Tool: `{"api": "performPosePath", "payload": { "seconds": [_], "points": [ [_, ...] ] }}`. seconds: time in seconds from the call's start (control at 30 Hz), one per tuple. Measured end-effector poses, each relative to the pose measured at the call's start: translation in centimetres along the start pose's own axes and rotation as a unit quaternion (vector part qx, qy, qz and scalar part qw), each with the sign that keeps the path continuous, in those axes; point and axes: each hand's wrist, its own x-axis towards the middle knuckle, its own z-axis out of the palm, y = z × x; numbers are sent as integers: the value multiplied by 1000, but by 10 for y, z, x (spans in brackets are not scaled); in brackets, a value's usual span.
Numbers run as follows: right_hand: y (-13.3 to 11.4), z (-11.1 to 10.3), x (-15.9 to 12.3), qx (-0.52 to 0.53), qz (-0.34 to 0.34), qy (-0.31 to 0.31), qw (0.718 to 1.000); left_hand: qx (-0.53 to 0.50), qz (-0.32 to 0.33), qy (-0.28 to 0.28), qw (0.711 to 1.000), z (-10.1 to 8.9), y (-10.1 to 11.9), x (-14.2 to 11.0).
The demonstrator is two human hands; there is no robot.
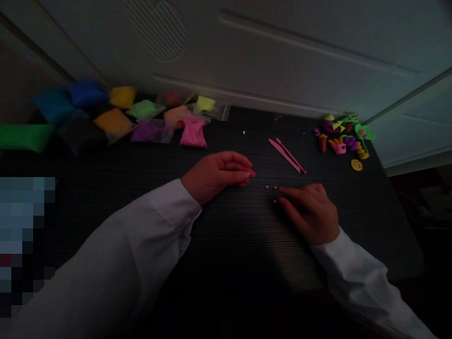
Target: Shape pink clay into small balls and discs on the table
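My left hand hovers over the dark table with its fingers curled and the thumb pressed against them. The fingertips look pinkish, but whatever they hold is too dim to make out. On the right, my right hand rests low at the tabletop, index finger and thumb stretched out with a small gap between their tips. Just by those tips lie several tiny pink clay balls, one of them touching or nearly touching the index finger. Another small pink ball sits closer to the thumb.
Two pink modelling tools lie beyond the right hand. Bags of coloured clay line the back left, with a pink bag nearest. Small clay figures and a yellow disc are grouped at the right. A pale panel borders the back.
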Motion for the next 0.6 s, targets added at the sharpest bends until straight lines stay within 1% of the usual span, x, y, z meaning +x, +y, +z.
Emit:
{"api": "performPosePath", "payload": {
  "seconds": [0.13,0.2,0.33,0.43,0.6],
  "points": [
    [-13,5,11,16,0,62,998,52,-8,-10,999,4,-1,-3],
    [-19,7,15,17,-6,78,997,70,-11,-20,997,6,-2,-5],
    [-28,10,19,6,-28,65,997,102,-8,-40,994,9,-3,-8],
    [-30,11,20,-4,-42,55,998,135,3,-51,990,10,-3,-8],
    [-30,14,22,-11,-47,53,997,151,10,-47,987,10,-3,-8]
  ]
}}
